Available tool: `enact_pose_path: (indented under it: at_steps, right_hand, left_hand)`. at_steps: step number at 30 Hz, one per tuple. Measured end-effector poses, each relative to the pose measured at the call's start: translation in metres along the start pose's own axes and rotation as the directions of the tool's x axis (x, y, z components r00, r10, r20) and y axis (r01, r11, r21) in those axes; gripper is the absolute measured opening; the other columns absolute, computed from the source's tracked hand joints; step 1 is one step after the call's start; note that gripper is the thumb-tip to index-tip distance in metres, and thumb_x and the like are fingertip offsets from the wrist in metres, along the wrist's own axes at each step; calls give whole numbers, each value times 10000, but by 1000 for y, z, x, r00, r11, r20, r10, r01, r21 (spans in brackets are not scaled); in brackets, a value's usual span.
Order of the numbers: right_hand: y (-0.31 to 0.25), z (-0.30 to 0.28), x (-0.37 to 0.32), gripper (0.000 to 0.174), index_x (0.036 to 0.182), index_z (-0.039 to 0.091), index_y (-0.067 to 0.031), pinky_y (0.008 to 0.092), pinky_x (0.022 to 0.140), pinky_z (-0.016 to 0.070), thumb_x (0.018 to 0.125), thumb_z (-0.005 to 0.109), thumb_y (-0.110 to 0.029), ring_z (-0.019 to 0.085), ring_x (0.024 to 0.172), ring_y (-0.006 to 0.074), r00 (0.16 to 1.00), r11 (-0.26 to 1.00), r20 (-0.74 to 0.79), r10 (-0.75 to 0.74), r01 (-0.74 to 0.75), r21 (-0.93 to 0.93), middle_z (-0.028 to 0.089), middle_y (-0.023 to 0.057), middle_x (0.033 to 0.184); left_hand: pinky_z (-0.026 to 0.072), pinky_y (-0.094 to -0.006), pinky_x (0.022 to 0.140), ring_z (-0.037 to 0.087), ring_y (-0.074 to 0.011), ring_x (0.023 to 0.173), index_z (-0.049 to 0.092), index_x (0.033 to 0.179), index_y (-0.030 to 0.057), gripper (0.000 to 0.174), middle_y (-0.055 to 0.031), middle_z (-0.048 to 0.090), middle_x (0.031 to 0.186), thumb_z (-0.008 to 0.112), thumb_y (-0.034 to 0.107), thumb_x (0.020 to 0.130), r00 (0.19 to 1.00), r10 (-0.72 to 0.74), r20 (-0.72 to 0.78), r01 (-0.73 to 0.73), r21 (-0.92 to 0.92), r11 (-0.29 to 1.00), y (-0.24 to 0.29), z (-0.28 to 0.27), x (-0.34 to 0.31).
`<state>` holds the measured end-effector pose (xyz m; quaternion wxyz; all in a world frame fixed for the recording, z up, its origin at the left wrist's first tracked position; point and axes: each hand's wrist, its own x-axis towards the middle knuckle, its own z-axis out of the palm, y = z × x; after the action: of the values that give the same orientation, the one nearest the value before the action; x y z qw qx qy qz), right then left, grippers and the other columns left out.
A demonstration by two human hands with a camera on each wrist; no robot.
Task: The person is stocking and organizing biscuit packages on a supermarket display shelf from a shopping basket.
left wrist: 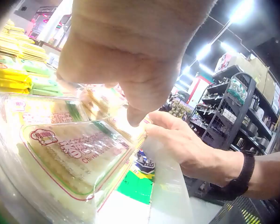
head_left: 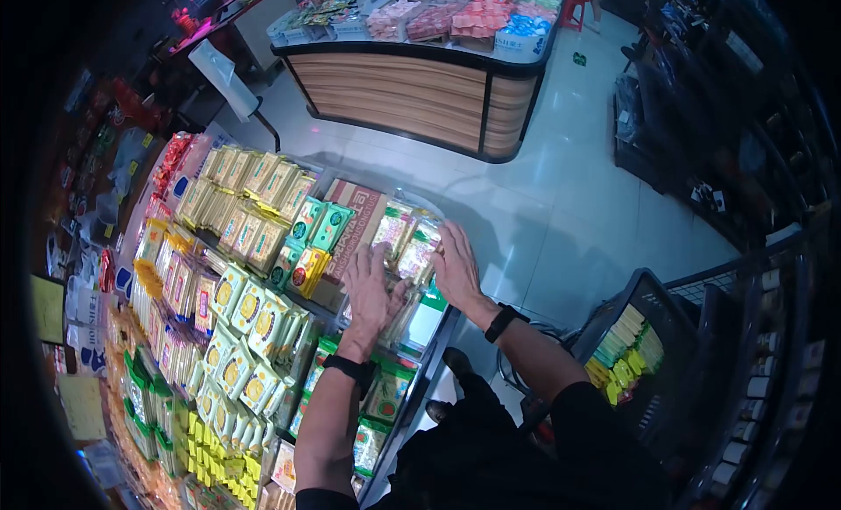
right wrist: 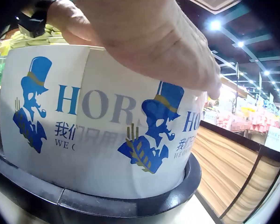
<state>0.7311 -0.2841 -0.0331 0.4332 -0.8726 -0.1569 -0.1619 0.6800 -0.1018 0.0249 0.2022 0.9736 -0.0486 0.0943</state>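
Because the clear-wrapped cracker packets [head_left: 419,249] lie close together at the rounded end of the counter [right wrist: 107,204], near the cardboard box [head_left: 357,219], light, even pressure from both sides should square them without crushing the contents. The left hand [head_left: 370,293] has its fingers spread wide at the inner side, while the right hand [head_left: 457,269] has its fingers loosely extended at the outer side, best kept from bending the printed white border [right wrist: 51,116].
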Motion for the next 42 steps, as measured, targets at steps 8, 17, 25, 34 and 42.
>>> enact_pose_path:
  at_steps: [8, 17, 25, 34, 42]
  right_hand:
    - [-5, -5, 4, 542, 1335, 429, 37, 489, 1095, 309, 837, 597, -93, 396, 1292, 406, 1000, 992, 25, -17, 20, -123, 447, 218, 1363]
    - [0, -1, 4, 500, 1319, 434, 50, 499, 1097, 302, 840, 524, -62, 394, 1287, 438, 1000, 996, -2, -6, 6, -88, 453, 245, 1356]
    - [-43, -77, 0, 463, 1278, 443, 47, 475, 1081, 343, 858, 569, -102, 411, 1272, 431, 973, 997, -230, 20, -4, 71, 453, 247, 1333]
    - [-37, -216, -86, 484, 1296, 467, 21, 409, 1012, 430, 840, 616, -45, 540, 1167, 392, 858, 994, -508, -76, 25, -105, 541, 231, 1258]
    - [16, -373, -237, 510, 1224, 504, 22, 420, 921, 470, 784, 710, -134, 605, 1039, 351, 706, 807, -596, 383, -569, -156, 607, 206, 1103]
  left_hand:
    - [285, -543, 1081, 352, -435, 1304, 438, 1385, 75, 651, -228, 407, 1404, 692, 303, 831, 999, 2, 33, -1, -37, 999, -8, 6, 13]
    - [327, -532, 1059, 414, -450, 1250, 451, 1377, 53, 642, -247, 467, 1335, 708, 259, 825, 996, 85, -29, -85, -3, 996, -21, 2, 13]
    - [186, -466, 1169, 256, -398, 1423, 324, 1472, -10, 708, -263, 291, 1522, 593, 379, 944, 996, 88, -30, -92, -199, 976, -15, -25, -6]
    - [258, -414, 1160, 330, -297, 1409, 359, 1465, 41, 677, -167, 353, 1514, 660, 76, 859, 994, 106, 21, -77, -551, 831, 90, -98, -75]
    - [311, -422, 1134, 359, -295, 1395, 409, 1437, 53, 719, -159, 368, 1509, 715, 42, 785, 906, 297, 300, -71, -585, 808, 162, -119, -160]
